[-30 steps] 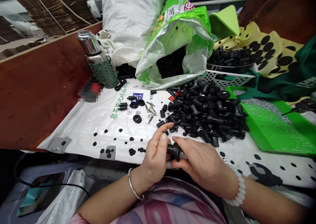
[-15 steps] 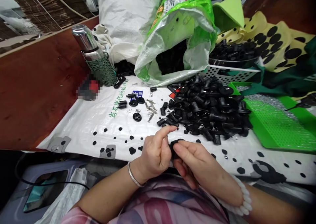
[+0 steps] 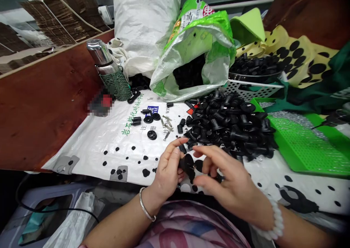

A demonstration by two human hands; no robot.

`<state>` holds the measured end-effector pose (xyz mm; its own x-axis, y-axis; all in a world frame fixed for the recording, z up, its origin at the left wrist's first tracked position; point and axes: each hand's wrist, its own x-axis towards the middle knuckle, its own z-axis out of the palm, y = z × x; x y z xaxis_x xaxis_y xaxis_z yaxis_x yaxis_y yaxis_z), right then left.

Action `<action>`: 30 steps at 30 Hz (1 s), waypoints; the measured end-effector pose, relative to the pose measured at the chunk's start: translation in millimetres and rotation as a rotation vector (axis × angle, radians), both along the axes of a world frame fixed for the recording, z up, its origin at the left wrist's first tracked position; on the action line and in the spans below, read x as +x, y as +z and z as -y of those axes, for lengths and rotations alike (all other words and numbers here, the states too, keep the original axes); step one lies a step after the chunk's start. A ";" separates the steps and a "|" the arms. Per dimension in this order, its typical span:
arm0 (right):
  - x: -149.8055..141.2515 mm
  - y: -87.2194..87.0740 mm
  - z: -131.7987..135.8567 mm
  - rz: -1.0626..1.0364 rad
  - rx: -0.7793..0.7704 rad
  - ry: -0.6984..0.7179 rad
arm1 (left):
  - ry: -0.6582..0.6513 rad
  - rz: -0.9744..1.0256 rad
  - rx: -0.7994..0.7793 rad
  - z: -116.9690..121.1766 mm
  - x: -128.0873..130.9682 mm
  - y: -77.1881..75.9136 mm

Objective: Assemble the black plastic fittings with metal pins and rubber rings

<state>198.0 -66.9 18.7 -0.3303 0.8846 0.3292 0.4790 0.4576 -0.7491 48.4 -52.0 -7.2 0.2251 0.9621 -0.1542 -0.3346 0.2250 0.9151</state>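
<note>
My left hand (image 3: 170,167) is closed around a black plastic knob (image 3: 187,163) with a wide round flange, which faces my right hand. A small metal bit seems to show on the flange. Close on the other side, my right hand (image 3: 224,175) has its thumb and forefinger spread apart around empty space. Just beyond both hands lies a heap of black plastic knobs (image 3: 232,124), many with flanges. Left of the heap are flat metal strips (image 3: 167,122), a spoked black disc (image 3: 152,134) and short black cylinders (image 3: 136,121).
A green tray (image 3: 303,146) with many small metal pieces stands at the right. Behind the heap are an open green-white bag (image 3: 169,76), a white basket (image 3: 251,89) and a bowl of black parts (image 3: 254,76). A steel flask (image 3: 100,53) stands at the left.
My right hand has let go of the black knob, opened and drawn back to the right. My left hand keeps the knob, now more visible. The camera view has shifted slightly.
</note>
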 end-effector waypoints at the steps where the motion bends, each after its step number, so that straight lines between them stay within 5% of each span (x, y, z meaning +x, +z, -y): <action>1: -3.1 -1.1 1.9 0.050 0.116 0.025 | 0.001 -0.039 0.026 0.9 0.4 0.2; 6: 2.3 0.7 -7.8 0.196 0.376 -0.024 | 0.038 -0.213 0.236 2.4 0.7 -5.4; 10: 47.3 14.4 -44.4 0.500 0.679 -0.408 | 0.076 -0.258 0.360 -1.8 -4.9 -11.0; 12: 70.0 17.0 -64.4 0.672 0.699 -0.609 | 0.119 -0.304 0.386 -5.3 -11.1 -11.0; 14: 85.2 14.0 -79.1 0.802 0.577 -0.652 | 0.175 -0.346 0.395 -9.1 -20.3 -9.7; 18: 94.3 2.6 -87.6 0.838 0.480 -0.601 | 0.311 -0.433 0.372 -15.5 -44.4 -7.1; 24: 72.4 7.4 -81.3 0.789 0.614 -0.603 | 0.399 -0.533 0.328 -19.6 -68.2 -7.2; 30: 6.5 8.8 -76.5 0.680 0.554 -0.130 | 0.403 -0.557 0.329 -23.1 -75.3 -4.9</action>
